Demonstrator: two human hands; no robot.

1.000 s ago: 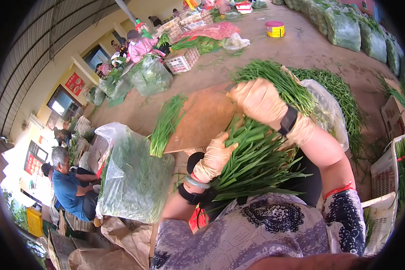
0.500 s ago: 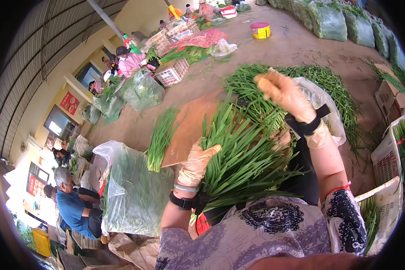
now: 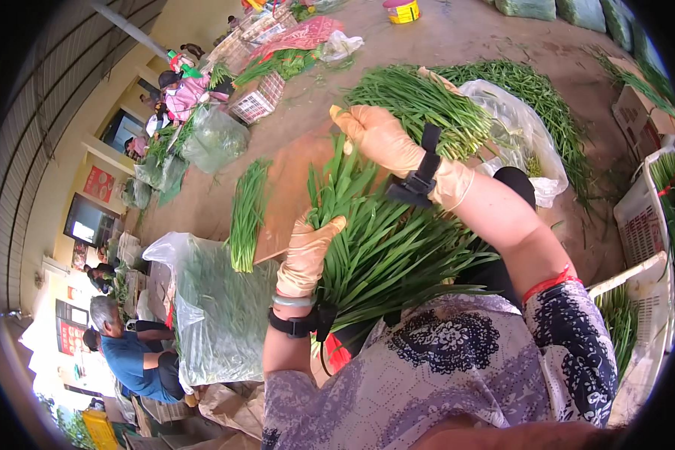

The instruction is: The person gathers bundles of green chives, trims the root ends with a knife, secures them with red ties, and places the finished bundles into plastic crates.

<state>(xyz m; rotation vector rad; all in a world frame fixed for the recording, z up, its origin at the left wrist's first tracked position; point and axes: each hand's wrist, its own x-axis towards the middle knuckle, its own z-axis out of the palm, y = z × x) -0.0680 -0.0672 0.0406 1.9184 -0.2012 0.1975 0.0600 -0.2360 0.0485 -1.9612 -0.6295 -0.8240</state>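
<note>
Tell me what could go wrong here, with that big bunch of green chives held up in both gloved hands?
Loose stalks could slip out: the left hand grips only one side of the fanned bunch of chives, and the right hand touches just the tips. The thin leaves might bend or bruise if squeezed. Dropped stalks would likely land on the brown board or the dirty floor and could mix with the separate chive bundle.

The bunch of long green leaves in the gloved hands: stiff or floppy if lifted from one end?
Probably floppy: the bunch of green leaves fans out above the left hand, tips splaying loose. Likely light, since one hand grips it low. Loose blades may slip out; the right hand rests at the tips.
</note>
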